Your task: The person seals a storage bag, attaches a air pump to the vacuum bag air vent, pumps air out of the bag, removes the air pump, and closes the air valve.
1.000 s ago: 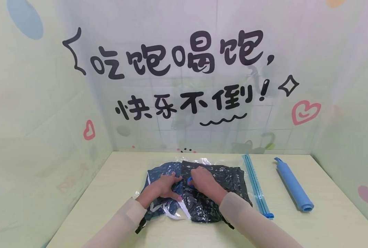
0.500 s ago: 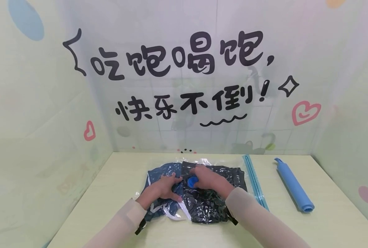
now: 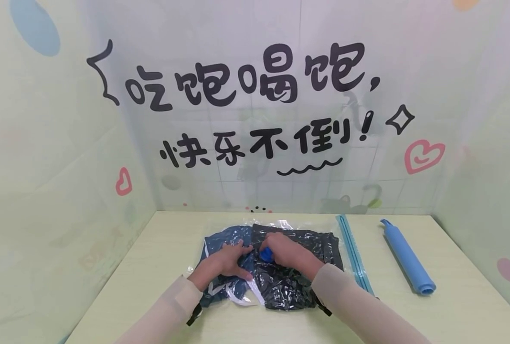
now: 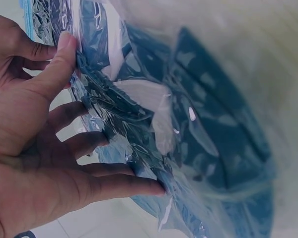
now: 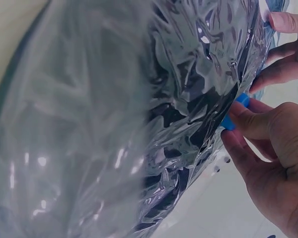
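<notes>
A clear vacuum storage bag (image 3: 282, 223) lies flat, with a dark blue garment (image 3: 220, 235) with white trim in its left half and a black garment (image 3: 287, 294) in its right half. Spread fingers of my left hand (image 3: 231, 260) rest on the film over the blue garment, as the left wrist view also shows. My right hand (image 3: 286, 251) pinches a round blue valve cap (image 3: 267, 254) on the bag between thumb and fingers. In the right wrist view, the thumb and fingertips sit on either side of the blue cap (image 5: 242, 99).
A teal zip strip (image 3: 355, 251) runs along the bag's right edge. Further right on the pale wooden table (image 3: 126, 286) lies a blue tube-shaped hand pump (image 3: 407, 258). Printed curtains (image 3: 255, 191) stand behind the table and at both sides.
Half a second ago my right fingers were looser and showed more of the blue cap; now they curl round it again. The right forearm sits slightly further right than a second ago. My left hand stays put.
</notes>
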Tool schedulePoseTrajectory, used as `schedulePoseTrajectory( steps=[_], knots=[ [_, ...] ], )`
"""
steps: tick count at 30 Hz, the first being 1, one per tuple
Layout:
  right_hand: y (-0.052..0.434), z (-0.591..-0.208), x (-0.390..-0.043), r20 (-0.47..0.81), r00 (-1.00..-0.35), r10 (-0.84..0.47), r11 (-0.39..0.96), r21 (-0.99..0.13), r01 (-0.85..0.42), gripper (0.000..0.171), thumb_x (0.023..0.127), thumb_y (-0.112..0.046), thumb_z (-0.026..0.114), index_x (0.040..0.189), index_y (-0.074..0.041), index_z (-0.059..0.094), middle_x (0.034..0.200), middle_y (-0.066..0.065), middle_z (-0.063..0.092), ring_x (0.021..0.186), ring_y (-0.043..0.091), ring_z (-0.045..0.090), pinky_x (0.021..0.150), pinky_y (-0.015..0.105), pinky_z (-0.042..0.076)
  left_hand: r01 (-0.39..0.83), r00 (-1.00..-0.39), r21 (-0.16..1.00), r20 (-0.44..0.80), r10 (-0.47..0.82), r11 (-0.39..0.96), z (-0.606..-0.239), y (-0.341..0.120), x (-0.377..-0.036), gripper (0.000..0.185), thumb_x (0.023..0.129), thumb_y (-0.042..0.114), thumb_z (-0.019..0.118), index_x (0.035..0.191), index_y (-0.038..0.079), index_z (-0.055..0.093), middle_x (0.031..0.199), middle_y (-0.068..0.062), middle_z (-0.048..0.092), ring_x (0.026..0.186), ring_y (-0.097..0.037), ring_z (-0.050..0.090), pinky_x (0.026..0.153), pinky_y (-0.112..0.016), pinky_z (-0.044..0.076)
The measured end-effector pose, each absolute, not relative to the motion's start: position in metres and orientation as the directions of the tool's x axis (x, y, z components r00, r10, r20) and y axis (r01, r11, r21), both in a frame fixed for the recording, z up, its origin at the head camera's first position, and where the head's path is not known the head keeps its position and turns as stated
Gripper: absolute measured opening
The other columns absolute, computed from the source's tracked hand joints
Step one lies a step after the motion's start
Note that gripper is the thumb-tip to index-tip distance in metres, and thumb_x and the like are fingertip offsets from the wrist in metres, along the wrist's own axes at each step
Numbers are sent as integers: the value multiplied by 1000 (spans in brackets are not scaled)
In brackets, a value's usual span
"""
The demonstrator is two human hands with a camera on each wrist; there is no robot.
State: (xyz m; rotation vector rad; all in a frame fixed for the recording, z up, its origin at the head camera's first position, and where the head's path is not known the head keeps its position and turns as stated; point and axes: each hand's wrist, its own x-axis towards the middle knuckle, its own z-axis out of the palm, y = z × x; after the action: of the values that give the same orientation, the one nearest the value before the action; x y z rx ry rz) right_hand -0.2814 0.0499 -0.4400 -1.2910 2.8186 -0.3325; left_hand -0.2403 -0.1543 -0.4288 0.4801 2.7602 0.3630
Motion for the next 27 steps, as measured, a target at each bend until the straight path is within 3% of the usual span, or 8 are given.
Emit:
schedulePoseTrajectory(
  steps=[11, 14, 19, 27],
  knots=[
    [41, -444, -279, 71, -742, -667, 735, -106, -670, 19, 87, -11, 83, 105, -7, 78, 92, 3, 69, 85, 18, 62, 78, 32, 54, 263, -898, 301, -272, 347, 917, -429, -155, -239, 85, 83, 42, 84, 152, 10, 48, 159, -28, 29, 134, -68, 23, 106, -74, 25],
    [38, -443, -277, 70, -773, -630, 768, -90, -634, 13, 88, -14, 82, 97, -6, 76, 83, 2, 66, 79, 19, 60, 72, 33, 53, 262, -898, 300, -272, 345, 917, -429, -155, -238, 85, 83, 42, 84, 153, 10, 48, 159, -28, 28, 135, -67, 23, 106, -73, 24],
    [31, -442, -272, 91, -818, -568, 814, -85, -575, 19, 88, -17, 82, 84, -6, 67, 70, 3, 57, 67, 20, 60, 63, 35, 54, 257, -900, 305, -270, 342, 917, -428, -155, -238, 85, 82, 42, 84, 153, 11, 48, 160, -27, 28, 136, -66, 22, 107, -73, 23],
    [21, -439, -268, 67, -881, -467, 876, -102, -472, 22, 89, -23, 82, 92, -4, 72, 70, 3, 60, 64, 18, 63, 59, 31, 55, 251, -900, 300, -278, 337, 920, -428, -154, -238, 85, 83, 43, 83, 154, 12, 47, 160, -26, 27, 136, -66, 22, 106, -73, 24]
  ],
)
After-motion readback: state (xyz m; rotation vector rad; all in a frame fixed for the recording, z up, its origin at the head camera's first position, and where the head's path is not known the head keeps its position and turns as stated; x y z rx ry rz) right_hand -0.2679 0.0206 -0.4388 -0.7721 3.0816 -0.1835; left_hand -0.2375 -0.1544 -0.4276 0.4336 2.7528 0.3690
